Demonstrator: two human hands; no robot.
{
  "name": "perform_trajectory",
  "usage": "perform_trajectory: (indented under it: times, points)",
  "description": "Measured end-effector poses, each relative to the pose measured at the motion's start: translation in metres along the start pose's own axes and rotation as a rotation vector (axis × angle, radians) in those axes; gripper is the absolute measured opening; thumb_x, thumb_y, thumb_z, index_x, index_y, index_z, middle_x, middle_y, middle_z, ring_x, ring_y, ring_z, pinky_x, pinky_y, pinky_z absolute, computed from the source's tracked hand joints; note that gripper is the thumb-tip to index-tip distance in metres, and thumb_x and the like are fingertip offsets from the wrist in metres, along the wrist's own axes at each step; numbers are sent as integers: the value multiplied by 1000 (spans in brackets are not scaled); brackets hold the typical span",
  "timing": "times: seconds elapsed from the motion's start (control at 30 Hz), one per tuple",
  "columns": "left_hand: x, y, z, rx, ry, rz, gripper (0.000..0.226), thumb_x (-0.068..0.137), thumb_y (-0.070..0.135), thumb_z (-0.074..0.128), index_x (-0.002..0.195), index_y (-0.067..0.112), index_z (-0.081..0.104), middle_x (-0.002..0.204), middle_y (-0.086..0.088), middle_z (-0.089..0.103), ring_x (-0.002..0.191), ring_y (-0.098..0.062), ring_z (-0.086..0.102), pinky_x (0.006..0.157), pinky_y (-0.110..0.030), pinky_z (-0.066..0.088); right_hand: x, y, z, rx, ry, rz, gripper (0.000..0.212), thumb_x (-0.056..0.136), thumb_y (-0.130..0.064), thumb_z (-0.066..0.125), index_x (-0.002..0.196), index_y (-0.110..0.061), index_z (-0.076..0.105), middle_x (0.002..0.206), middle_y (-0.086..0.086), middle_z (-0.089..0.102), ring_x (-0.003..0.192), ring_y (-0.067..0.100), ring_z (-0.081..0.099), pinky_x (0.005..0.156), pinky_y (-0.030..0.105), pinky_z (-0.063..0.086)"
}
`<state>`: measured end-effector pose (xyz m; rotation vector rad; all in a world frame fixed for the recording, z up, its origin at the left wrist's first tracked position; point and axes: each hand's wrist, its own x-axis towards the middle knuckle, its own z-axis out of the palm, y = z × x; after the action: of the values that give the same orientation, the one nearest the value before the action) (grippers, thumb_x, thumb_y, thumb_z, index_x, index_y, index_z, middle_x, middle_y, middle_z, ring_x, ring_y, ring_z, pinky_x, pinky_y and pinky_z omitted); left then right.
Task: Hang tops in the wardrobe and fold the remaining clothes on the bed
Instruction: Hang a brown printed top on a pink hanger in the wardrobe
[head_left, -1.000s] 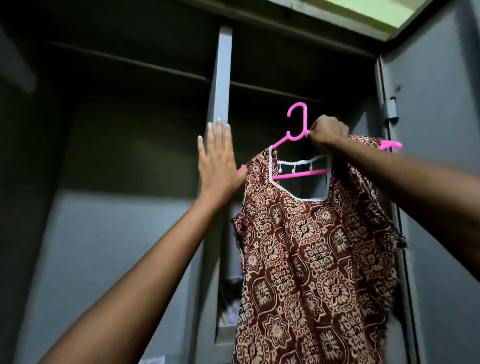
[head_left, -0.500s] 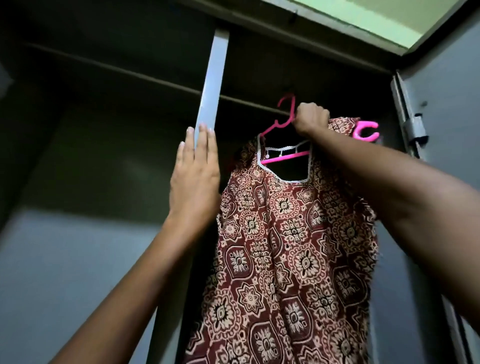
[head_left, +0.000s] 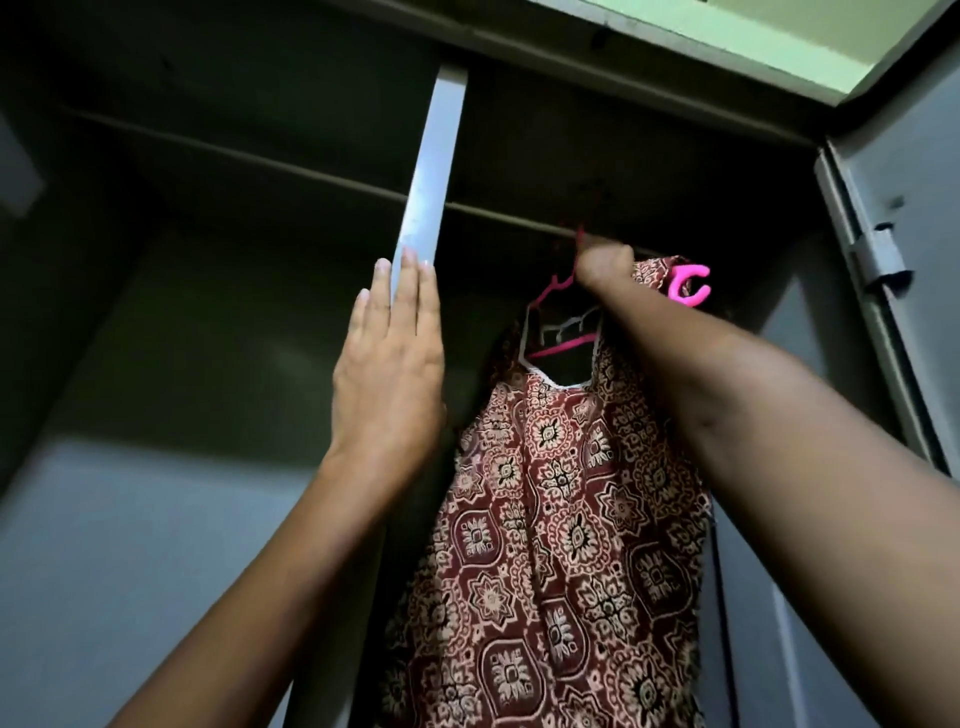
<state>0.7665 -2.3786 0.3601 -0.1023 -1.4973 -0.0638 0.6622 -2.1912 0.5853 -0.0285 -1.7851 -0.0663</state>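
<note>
Item: patterned top (head_left: 561, 519). Maroon cloth with cream floral medallions and a white-trimmed neckline; hangs long between the two forearms and runs out of the lower edge of the view. It is carried on a pink hanger (head_left: 563, 340), whose crossbar shows inside the neck opening and whose right end, a curled pink tip, sticks out past the shoulder of the cloth.

Item: left hand (head_left: 389, 374). Fingers straight and together, palm flat against the grey centre post (head_left: 431, 166) of the wardrobe; grip wide, holding nothing.

Item: right hand (head_left: 605, 267). Raised above the top, fingers curled in a closed grip around the neck of the hanger, just under its hook. The hook itself is dim and blurred; it reaches up to the rail (head_left: 509, 217), but whether it rests on the rail cannot be told.

Item: wardrobe, interior. Dark, split by the centre post into a left bay and a right bay; the top is in the right bay. The rail crosses both bays high up.

Item: wardrobe door (head_left: 914, 218). Grey metal, standing open at the far right, with a hinge (head_left: 883, 257) on its edge.

Item: ceiling (head_left: 810, 36). Pale green, above the wardrobe frame.
</note>
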Motion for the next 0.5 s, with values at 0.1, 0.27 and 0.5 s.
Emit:
perform_trajectory:
  times: [0.1,0.27,0.5]
  points:
    - [-1,0,-2,-4,-7,-3,88,86,3,53,148,3,-9,157,-14,-10,146,-28,-9,113,-31,-9,0,7,-1,15,-65,-15,35,101,-14,32,128,-7,53,132,14,54,124,29,50,97,34,42]
    - [-1,0,-3,7,-3,11,83,88,5,50,148,2,-8,157,-15,-6,146,-30,-5,115,-33,-6,-6,19,-33,3,-320,-31,44,94,-30,53,131,-7,51,134,15,51,126,31,47,100,35,38]
    - [-1,-1,-5,35,-51,39,86,88,14,57,147,-2,-4,156,-21,-2,145,-36,-3,117,-40,-2,-23,60,-90,-63,-472,47,46,88,-35,63,117,1,59,117,19,59,100,33,57,75,33,41]
